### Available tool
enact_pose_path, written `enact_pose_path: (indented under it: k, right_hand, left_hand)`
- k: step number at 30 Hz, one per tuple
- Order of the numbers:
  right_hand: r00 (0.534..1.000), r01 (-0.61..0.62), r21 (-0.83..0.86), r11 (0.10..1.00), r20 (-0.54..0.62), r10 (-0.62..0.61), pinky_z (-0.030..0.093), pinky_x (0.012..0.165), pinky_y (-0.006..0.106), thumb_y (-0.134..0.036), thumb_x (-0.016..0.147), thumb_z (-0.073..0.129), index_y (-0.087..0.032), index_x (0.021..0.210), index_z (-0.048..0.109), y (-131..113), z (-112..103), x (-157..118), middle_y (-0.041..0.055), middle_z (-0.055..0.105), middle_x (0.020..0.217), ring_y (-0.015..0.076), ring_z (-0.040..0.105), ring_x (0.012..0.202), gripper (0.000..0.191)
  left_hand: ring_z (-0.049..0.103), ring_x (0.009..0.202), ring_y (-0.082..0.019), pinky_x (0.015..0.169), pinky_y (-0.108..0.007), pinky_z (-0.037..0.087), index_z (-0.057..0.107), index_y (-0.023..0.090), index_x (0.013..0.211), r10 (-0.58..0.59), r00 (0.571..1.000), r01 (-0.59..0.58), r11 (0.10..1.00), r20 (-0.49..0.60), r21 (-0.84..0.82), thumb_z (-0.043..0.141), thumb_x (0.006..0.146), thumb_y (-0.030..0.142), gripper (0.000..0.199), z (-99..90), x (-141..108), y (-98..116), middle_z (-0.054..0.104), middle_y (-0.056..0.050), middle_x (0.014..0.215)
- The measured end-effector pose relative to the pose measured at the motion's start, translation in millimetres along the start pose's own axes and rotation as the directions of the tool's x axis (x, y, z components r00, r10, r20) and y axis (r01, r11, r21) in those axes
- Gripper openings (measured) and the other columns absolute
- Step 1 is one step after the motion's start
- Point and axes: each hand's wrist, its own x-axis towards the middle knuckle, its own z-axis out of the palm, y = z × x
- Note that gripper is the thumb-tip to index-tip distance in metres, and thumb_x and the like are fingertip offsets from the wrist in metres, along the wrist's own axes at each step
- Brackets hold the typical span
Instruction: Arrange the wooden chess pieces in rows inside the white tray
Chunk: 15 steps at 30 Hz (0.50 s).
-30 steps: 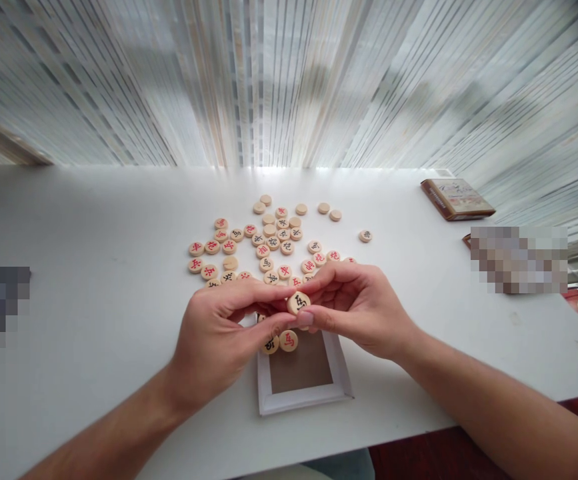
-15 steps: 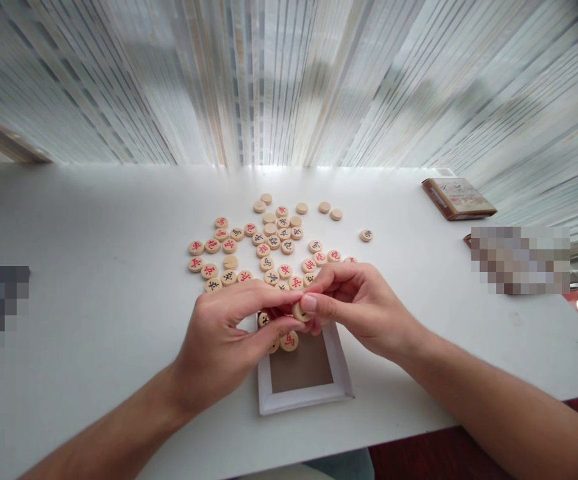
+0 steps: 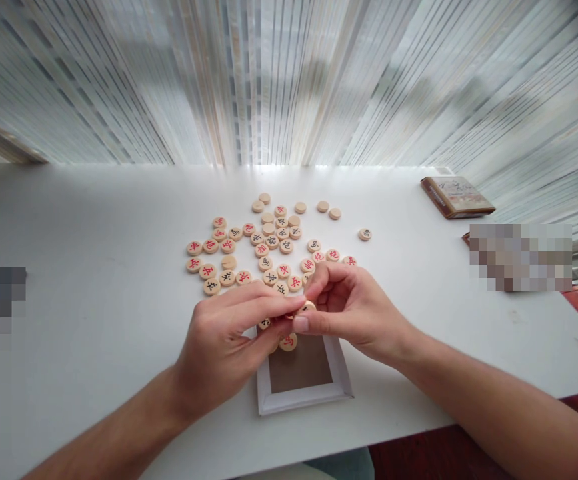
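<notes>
A round wooden piece with a dark mark (image 3: pixel 309 306) is pinched between the fingers of my right hand (image 3: pixel 359 312). My left hand (image 3: pixel 236 330) meets it from the left, thumb and fingertips closed together; what lies between them is mostly hidden. Both hands are over the far part of a shallow white-rimmed box (image 3: pixel 303 398) with a brown bottom. Inside the box a piece with a red character (image 3: pixel 288 342) lies face up, with another piece (image 3: pixel 265 323) partly covered by my left hand. Beyond my hands many loose pieces with red or black characters (image 3: pixel 270 277) are spread out.
Several blank-faced pieces (image 3: pixel 300 208) lie at the back of the white table (image 3: pixel 99 253). One black-marked piece (image 3: pixel 365 234) sits apart to the right. A brown-edged box (image 3: pixel 459 197) is at the back right, near a blurred-out object (image 3: pixel 519 259). Striped curtains (image 3: pixel 289 80) hang behind.
The piece at my fingertips has turned and shifted slightly up and right. My right thumb has moved down and left, and the fingers of my left hand have drawn closer together.
</notes>
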Motion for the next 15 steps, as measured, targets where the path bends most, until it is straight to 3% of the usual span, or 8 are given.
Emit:
enact_pose_path:
  k: [4, 8, 15]
  right_hand:
    - [0.999, -0.014, -0.020, 1.000, -0.046, 0.013, 0.058, 0.049, 0.018, -0.020, 0.056, 0.108, -0.017, 0.070, 0.068, -2.0, 1.8, -0.4, -0.0013, 0.076, 0.065, 0.0123, 0.072, 0.055, 0.043]
    - [1.000, -0.003, 0.010, 1.000, -0.031, 0.003, 0.060, 0.051, 0.018, -0.018, 0.059, 0.106, -0.017, 0.070, 0.072, -4.6, 1.9, -1.4, 0.0004, 0.079, 0.068, 0.0127, 0.074, 0.058, 0.036]
    - [0.998, 0.048, 0.013, 0.999, 0.031, -0.049, 0.063, 0.058, 0.017, -0.016, 0.076, 0.098, -0.016, 0.079, 0.078, -3.7, -2.5, -1.4, 0.0021, 0.082, 0.072, 0.0110, 0.076, 0.061, 0.021]
  left_hand:
    - [0.079, 0.083, -0.020, 0.075, -0.033, 0.064, 0.084, 0.031, 0.113, -0.047, 0.999, 0.047, 0.999, 0.023, -0.021, 0.083, 0.091, 0.013, 0.029, -0.1, -1.3, 1.6, 0.086, -0.002, 0.099]
    - [0.079, 0.085, -0.020, 0.077, -0.033, 0.063, 0.083, 0.032, 0.113, -0.062, 0.997, 0.064, 0.997, 0.044, -0.041, 0.084, 0.090, 0.012, 0.031, -1.4, -2.3, 0.3, 0.085, 0.000, 0.099]
    - [0.077, 0.081, -0.015, 0.074, -0.026, 0.061, 0.082, 0.026, 0.115, 0.044, 0.999, -0.044, 0.999, -0.005, -0.021, 0.084, 0.090, 0.008, 0.031, -1.5, -1.6, -4.1, 0.084, -0.001, 0.095]
